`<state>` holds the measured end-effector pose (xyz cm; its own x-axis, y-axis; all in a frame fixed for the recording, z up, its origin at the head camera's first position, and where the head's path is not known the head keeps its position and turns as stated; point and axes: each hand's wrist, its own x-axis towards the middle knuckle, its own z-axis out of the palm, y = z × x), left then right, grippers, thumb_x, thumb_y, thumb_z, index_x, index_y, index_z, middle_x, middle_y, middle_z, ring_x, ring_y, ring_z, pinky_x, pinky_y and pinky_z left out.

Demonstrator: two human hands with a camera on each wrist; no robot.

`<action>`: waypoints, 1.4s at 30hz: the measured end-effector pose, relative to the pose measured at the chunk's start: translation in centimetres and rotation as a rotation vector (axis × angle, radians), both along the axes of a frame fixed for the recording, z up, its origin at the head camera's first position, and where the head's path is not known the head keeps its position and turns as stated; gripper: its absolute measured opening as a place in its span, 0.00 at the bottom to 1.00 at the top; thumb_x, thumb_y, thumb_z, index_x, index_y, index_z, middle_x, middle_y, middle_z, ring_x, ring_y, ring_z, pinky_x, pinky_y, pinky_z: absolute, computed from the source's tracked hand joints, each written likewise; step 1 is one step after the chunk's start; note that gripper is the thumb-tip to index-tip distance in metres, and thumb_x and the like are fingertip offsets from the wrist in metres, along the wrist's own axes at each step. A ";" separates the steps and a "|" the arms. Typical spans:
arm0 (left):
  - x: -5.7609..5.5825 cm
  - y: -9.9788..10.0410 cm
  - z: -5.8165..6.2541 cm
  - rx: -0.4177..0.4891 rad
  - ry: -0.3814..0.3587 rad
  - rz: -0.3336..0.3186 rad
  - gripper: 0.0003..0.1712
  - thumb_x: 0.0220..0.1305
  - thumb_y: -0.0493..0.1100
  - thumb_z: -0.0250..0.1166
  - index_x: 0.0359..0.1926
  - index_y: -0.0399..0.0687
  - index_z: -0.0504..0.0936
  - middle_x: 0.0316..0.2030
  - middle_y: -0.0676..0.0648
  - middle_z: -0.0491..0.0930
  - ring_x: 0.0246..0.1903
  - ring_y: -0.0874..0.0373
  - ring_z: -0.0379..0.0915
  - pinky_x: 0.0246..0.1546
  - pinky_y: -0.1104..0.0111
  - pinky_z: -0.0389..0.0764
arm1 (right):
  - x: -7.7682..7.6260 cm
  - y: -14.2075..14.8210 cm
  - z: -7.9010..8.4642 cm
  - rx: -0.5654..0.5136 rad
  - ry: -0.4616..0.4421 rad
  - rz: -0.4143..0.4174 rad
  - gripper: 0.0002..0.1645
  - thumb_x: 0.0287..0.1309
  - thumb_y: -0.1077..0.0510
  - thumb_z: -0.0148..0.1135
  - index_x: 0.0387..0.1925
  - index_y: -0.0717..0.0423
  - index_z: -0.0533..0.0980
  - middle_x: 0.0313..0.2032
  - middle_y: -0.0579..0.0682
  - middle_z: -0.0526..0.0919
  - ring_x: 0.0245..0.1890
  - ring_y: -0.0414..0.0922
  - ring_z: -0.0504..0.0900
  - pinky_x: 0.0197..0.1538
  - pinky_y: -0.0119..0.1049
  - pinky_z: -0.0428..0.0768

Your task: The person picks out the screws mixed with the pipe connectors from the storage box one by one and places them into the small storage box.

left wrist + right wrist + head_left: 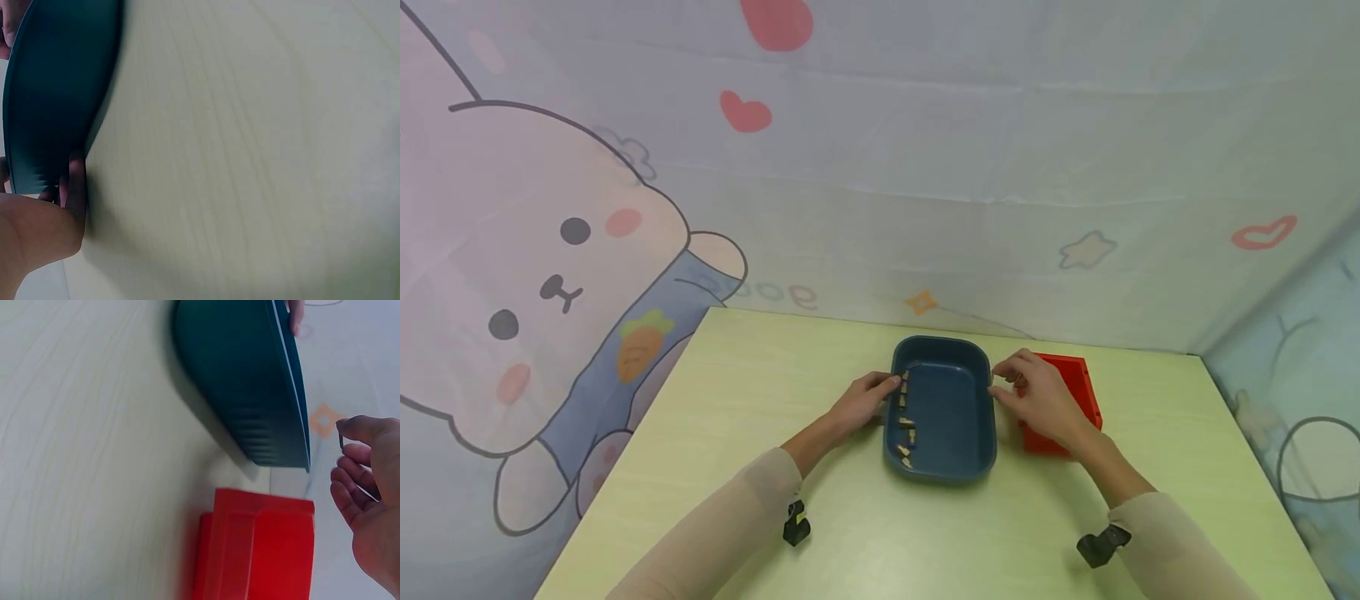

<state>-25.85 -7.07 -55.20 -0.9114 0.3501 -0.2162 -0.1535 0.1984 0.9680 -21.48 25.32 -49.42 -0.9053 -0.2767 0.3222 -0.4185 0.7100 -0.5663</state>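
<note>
A dark blue rectangular tub (951, 477) stands on the table, with several small brass-coloured pieces (907, 422) lined up along its left inner side. My left hand (861, 402) grips the tub's left rim, thumb on top and fingers against the outer wall (75, 187). By the right rim, my right hand (1037, 396) pinches a small thin piece (341, 439) between thumb and forefinger; its other fingers are loosely bent. A red plastic bin (1081, 379) sits just right of the tub, partly hidden beneath my right hand and forearm.
The pale wood-grain table (805, 350) ends at a printed cloth backdrop (880, 208) behind the tub. Another cloth wall (1300, 392) stands at the right. Black wrist devices (796, 525) hang at both sleeves.
</note>
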 end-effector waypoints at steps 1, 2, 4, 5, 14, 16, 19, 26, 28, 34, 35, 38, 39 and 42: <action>0.0 0.0 0.1 -0.002 0.001 0.001 0.34 0.81 0.60 0.57 0.72 0.41 0.74 0.70 0.39 0.73 0.69 0.44 0.69 0.51 0.59 0.85 | 0.1 0.2 0.1 -0.002 0.007 -0.005 0.14 0.62 0.61 0.77 0.47 0.62 0.85 0.44 0.56 0.83 0.41 0.54 0.84 0.47 0.51 0.87; 0.1 0.0 0.2 -0.005 0.004 0.002 0.33 0.81 0.60 0.57 0.72 0.40 0.74 0.70 0.39 0.73 0.69 0.44 0.69 0.51 0.60 0.85 | 0.2 0.4 0.1 -0.004 0.007 -0.012 0.15 0.62 0.61 0.77 0.47 0.63 0.85 0.44 0.56 0.83 0.40 0.54 0.84 0.47 0.52 0.87; 0.1 0.0 0.3 -0.011 0.005 0.004 0.33 0.82 0.60 0.57 0.72 0.40 0.74 0.70 0.39 0.73 0.69 0.44 0.70 0.51 0.60 0.86 | 0.3 0.8 0.2 -0.003 0.006 -0.024 0.15 0.62 0.61 0.77 0.47 0.63 0.84 0.43 0.56 0.82 0.40 0.55 0.85 0.47 0.51 0.87; 0.1 0.0 0.4 -0.013 0.006 0.004 0.33 0.82 0.60 0.57 0.72 0.40 0.74 0.70 0.39 0.74 0.69 0.44 0.70 0.50 0.60 0.86 | 0.3 1.0 0.2 -0.003 0.005 -0.027 0.15 0.62 0.61 0.78 0.47 0.63 0.84 0.43 0.56 0.82 0.40 0.55 0.85 0.47 0.51 0.87; 0.2 -0.1 0.4 -0.019 -0.001 0.007 0.33 0.82 0.60 0.56 0.73 0.41 0.73 0.69 0.40 0.74 0.69 0.44 0.70 0.51 0.60 0.86 | 0.6 2.0 0.3 0.012 -0.002 -0.051 0.14 0.64 0.59 0.77 0.47 0.61 0.84 0.44 0.56 0.83 0.40 0.50 0.86 0.50 0.51 0.87; 0.1 -0.1 0.4 -0.020 0.000 0.008 0.33 0.82 0.60 0.56 0.73 0.41 0.74 0.69 0.40 0.74 0.69 0.44 0.70 0.51 0.59 0.86 | 0.7 2.2 0.4 0.011 0.004 -0.057 0.13 0.64 0.59 0.76 0.46 0.60 0.84 0.44 0.55 0.83 0.40 0.48 0.85 0.50 0.49 0.87; 0.0 -0.1 0.2 -0.019 0.001 0.004 0.33 0.82 0.60 0.57 0.73 0.41 0.73 0.69 0.40 0.74 0.69 0.44 0.70 0.52 0.59 0.86 | 0.8 2.6 0.6 0.000 0.020 -0.061 0.10 0.64 0.60 0.76 0.44 0.58 0.84 0.43 0.53 0.82 0.41 0.48 0.85 0.50 0.49 0.87; -0.1 0.0 0.0 -0.017 -0.002 0.002 0.34 0.81 0.61 0.57 0.73 0.42 0.73 0.69 0.40 0.74 0.70 0.43 0.69 0.54 0.58 0.85 | 0.8 3.7 0.9 0.015 0.056 -0.076 0.10 0.64 0.62 0.76 0.45 0.59 0.85 0.44 0.51 0.83 0.41 0.49 0.85 0.47 0.49 0.86; -0.1 0.0 0.1 -0.015 -0.001 0.002 0.34 0.81 0.61 0.57 0.73 0.42 0.73 0.69 0.40 0.74 0.70 0.43 0.69 0.54 0.58 0.85 | 0.9 4.1 1.0 0.019 0.063 -0.085 0.11 0.64 0.62 0.76 0.46 0.60 0.84 0.44 0.51 0.83 0.41 0.50 0.85 0.47 0.49 0.86; -0.1 0.0 0.1 -0.014 0.005 -0.001 0.33 0.82 0.60 0.57 0.73 0.41 0.73 0.70 0.40 0.74 0.71 0.43 0.68 0.55 0.57 0.85 | 0.9 5.2 1.2 0.047 0.059 -0.125 0.12 0.66 0.60 0.75 0.47 0.61 0.83 0.45 0.51 0.83 0.41 0.50 0.85 0.46 0.46 0.85; -0.1 0.0 0.0 -0.012 0.003 -0.002 0.33 0.82 0.60 0.56 0.73 0.41 0.73 0.70 0.40 0.74 0.71 0.43 0.68 0.55 0.57 0.85 | 1.0 5.4 1.2 0.051 0.060 -0.132 0.12 0.66 0.60 0.74 0.48 0.61 0.83 0.45 0.52 0.83 0.41 0.50 0.85 0.46 0.45 0.85; -0.1 0.0 0.0 -0.007 -0.004 -0.002 0.33 0.82 0.60 0.56 0.73 0.40 0.73 0.69 0.39 0.74 0.71 0.42 0.68 0.55 0.57 0.85 | 1.0 6.0 1.3 0.065 0.062 -0.152 0.13 0.66 0.60 0.74 0.48 0.61 0.83 0.45 0.52 0.83 0.41 0.51 0.84 0.45 0.43 0.83; -0.1 0.0 0.0 -0.007 -0.005 -0.002 0.33 0.82 0.60 0.56 0.73 0.41 0.73 0.70 0.39 0.73 0.71 0.42 0.68 0.55 0.57 0.85 | 1.0 6.2 1.3 0.066 0.060 -0.157 0.13 0.66 0.60 0.74 0.48 0.61 0.83 0.45 0.53 0.83 0.42 0.51 0.84 0.45 0.43 0.83; -0.1 0.1 -0.1 -0.010 -0.007 0.001 0.34 0.82 0.60 0.57 0.73 0.41 0.73 0.69 0.39 0.74 0.70 0.42 0.69 0.54 0.57 0.85 | 1.0 6.7 1.1 0.073 0.052 -0.174 0.14 0.66 0.59 0.74 0.48 0.62 0.83 0.45 0.53 0.83 0.42 0.52 0.84 0.46 0.43 0.84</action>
